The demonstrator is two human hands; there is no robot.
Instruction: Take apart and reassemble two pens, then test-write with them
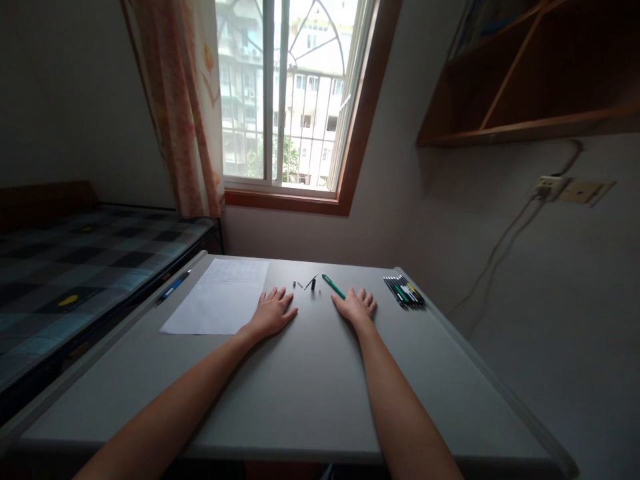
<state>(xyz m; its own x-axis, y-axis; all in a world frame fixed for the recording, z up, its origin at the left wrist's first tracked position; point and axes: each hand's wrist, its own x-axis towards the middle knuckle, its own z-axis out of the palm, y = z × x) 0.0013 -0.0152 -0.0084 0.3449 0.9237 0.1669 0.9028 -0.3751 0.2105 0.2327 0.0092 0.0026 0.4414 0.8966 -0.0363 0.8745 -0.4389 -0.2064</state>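
My left hand [273, 312] lies flat on the grey table [300, 387], fingers spread, its edge touching a white sheet of paper [220, 295]. My right hand [356, 307] also rests palm down with fingers apart, holding nothing. Just beyond its fingertips lies a green pen [333, 286]. Between the hands, farther out, sit small dark pen parts [311, 283].
A row of several pens [404, 292] lies at the table's right edge. A blue pen [173, 287] rests on the left rim. A bed [65, 267] stands to the left, a window [287, 93] ahead, a wooden shelf [530, 73] and a wall socket [550, 187] at right.
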